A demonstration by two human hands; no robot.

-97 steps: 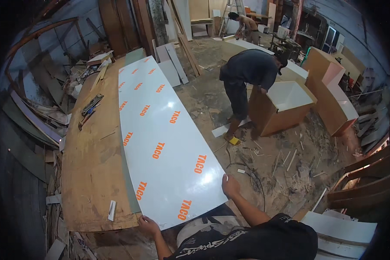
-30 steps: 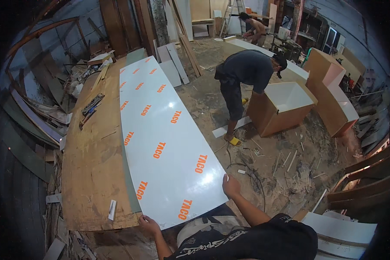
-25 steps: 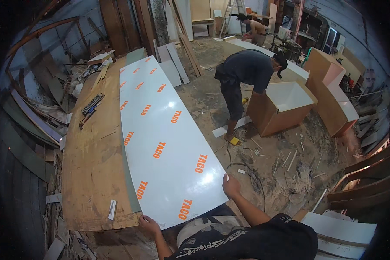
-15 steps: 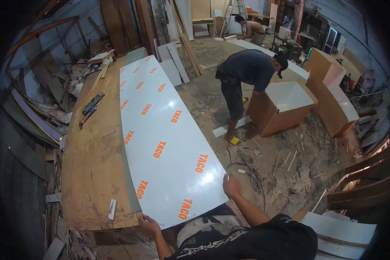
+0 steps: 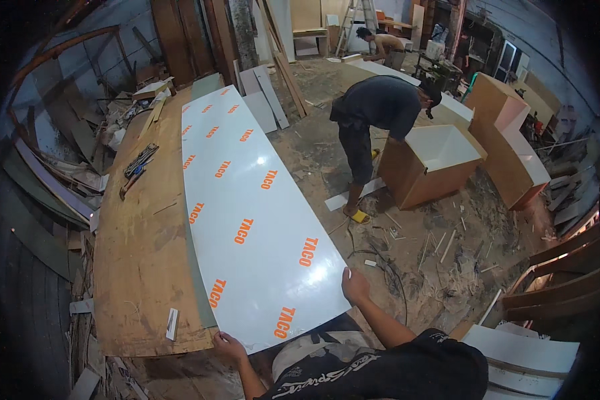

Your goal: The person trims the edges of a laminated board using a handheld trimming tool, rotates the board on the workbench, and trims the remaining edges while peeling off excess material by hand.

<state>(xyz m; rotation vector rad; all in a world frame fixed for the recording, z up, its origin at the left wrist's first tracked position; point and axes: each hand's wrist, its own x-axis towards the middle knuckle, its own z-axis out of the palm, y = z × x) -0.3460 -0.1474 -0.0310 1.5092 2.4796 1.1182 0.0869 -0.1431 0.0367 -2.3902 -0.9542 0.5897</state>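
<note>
A long, glossy white panel (image 5: 247, 193) with orange printing stretches away from me along the right side of a wooden worktable (image 5: 140, 267). My left hand (image 5: 230, 348) grips its near left corner, thumb on top and fingers curled beneath. At the near right corner, my right hand (image 5: 355, 287) is closed round the edge. A strip of greenish board (image 5: 203, 293) shows under the panel's left edge. The undersides of both grips are hidden by the panel and hands.
Tools (image 5: 137, 170) and a small white strip (image 5: 172, 324) lie on the worktable. To the right, a co-worker (image 5: 383, 103) bends over an open wooden box (image 5: 433, 167). Offcuts and a dark cable (image 5: 390, 267) litter the floor. Another person crouches farther back.
The panel and both my hands stay almost in place. The view has shifted very slightly. The person at the back has raised their head a little.
</note>
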